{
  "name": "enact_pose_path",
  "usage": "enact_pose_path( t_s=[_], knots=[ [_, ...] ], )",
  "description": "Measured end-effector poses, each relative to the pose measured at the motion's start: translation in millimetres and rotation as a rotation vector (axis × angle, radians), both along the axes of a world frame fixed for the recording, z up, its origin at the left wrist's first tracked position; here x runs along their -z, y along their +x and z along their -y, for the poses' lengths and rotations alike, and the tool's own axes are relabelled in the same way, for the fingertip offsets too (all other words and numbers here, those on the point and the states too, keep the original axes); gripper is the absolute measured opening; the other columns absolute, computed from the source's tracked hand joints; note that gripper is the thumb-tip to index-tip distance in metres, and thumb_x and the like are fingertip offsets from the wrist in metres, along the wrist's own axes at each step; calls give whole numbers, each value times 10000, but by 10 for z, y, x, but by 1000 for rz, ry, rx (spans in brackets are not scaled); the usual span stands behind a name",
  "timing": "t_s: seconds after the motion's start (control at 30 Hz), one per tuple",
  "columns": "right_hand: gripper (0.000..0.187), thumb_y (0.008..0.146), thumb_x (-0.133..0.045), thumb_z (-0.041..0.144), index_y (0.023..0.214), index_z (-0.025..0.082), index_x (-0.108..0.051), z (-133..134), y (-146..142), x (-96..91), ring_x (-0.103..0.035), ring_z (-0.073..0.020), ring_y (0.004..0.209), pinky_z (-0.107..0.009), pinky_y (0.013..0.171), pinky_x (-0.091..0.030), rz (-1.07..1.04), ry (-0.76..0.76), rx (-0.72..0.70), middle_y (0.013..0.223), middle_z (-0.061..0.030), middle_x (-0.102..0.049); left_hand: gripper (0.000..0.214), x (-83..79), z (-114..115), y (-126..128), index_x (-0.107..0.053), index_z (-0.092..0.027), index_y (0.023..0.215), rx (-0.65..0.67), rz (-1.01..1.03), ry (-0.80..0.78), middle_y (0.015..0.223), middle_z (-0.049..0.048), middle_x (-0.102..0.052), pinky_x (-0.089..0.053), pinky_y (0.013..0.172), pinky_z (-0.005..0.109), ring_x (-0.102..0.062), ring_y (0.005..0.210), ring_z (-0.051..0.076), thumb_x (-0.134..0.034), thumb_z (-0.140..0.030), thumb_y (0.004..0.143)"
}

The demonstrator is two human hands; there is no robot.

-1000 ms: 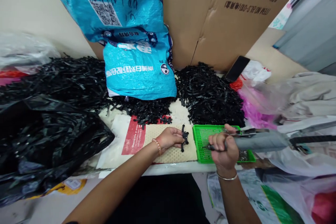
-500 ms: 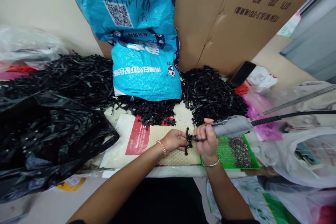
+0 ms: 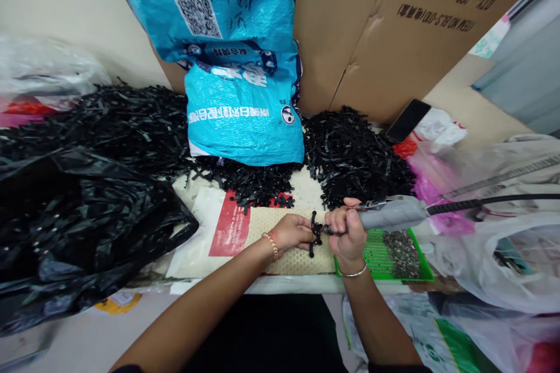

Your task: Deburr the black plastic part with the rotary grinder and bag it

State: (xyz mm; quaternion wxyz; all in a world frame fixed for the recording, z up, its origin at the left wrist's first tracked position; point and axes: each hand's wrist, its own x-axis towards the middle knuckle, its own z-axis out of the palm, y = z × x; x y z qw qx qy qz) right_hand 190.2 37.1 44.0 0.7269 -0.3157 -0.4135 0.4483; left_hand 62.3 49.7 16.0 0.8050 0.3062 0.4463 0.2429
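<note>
The tray [image 3: 417, 273] lies right of the mat [image 3: 280, 245], with the sack [image 3: 245, 111] behind them between two heaps of parts [image 3: 359, 157].

Table [image 3: 301, 287] w/ black parts piles [image 3: 354, 157], blue sack [image 3: 245, 116], green tray [image 3: 385, 256], honeycomb mat [image 3: 284, 245].

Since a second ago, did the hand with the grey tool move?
Yes. The right hand with the grey tool went left, off the green tray, over to the black part that the left hand holds.
</note>
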Motion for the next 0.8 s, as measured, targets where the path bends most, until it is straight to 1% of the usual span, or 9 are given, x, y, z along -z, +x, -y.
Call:
enact_pose_path(
  t_s=[0.13,0.3,0.43,0.53,0.6,0.7,0.8],
  knots=[
    [323,852,-735,492,969,244,-566,-12,-5,-2,-238,-130,415,-248,491,-347,47,-41,35,485,96,-303,230,10,1,2,-642,-55,871,0,6,-1,776,68,-655,-555,591,209,-634,670,146,-740,19,676],
    [304,858,-732,469,966,244,-557,-5,0,19,-238,-127,415,-251,488,-337,35,-33,14,487,97,-310,211,17,6,-1,-643,-55,876,2,7,5,766,61,-652,-554,586,205,-627,658,137,-713,25,695],
    [322,858,-720,495,960,246,-543,2,-14,25,-242,-128,409,-260,490,-342,65,-40,32,484,98,-307,242,34,4,2,-650,-60,872,-1,16,3,767,58,-652,-559,598,211,-629,666,141,-766,-4,667],
    [321,872,-712,497,956,243,-535,10,-30,30,-269,-132,407,-263,489,-351,84,-25,26,482,98,-307,244,41,-2,3,-650,-58,868,-2,9,2,768,62,-654,-562,604,216,-633,677,148,-774,-14,663],
    [299,891,-707,475,963,244,-533,18,-33,42,-283,-132,407,-258,488,-353,87,0,-1,483,99,-311,236,41,-5,3,-645,-51,860,-1,0,-1,771,69,-655,-563,601,218,-632,671,148,-767,-3,664],
    [234,929,-684,422,958,244,-534,26,-25,82,-288,-124,406,-247,490,-356,98,55,-78,491,100,-318,201,45,-9,3,-633,-47,829,4,-9,-4,744,60,-643,-562,587,215,-620,635,135,-742,21,674],
    [229,940,-667,418,933,239,-524,17,-12,142,-292,-122,404,-245,484,-355,134,56,-139,498,98,-319,202,54,-15,17,-632,-51,798,4,-9,-1,719,49,-635,-558,574,214,-616,613,135,-761,12,655]
  ],
)
